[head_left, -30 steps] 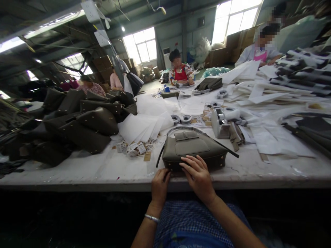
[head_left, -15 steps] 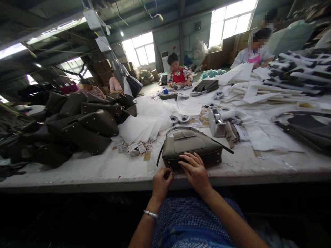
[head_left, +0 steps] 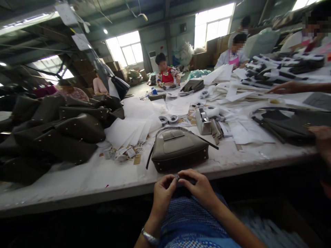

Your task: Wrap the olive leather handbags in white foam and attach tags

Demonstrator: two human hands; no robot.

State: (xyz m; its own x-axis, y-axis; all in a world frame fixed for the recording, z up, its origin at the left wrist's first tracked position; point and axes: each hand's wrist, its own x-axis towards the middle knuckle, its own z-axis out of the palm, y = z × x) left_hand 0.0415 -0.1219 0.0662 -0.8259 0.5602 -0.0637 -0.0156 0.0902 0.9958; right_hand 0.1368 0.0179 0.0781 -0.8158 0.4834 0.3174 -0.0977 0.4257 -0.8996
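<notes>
In front of me a dark olive handbag lies on its side on the white table, its strap looped behind it and its studded base facing me. My left hand is at the table's front edge, thumb and forefinger pinched together. Close beside it, my right hand also pinches, its fingertips meeting those of the left. Between them is a small item, too tiny to name. Both hands are apart from the handbag, just on the near side of it.
A heap of dark handbags fills the left. White paper sheets, hang tags and a tape dispenser lie behind the handbag. At right, a co-worker's hand touches another dark bag. Other people sit across the table.
My right hand has left the handbag and come to my left hand, fingertips together. The view has swung right, bringing a co-worker's hands into sight at the right.
</notes>
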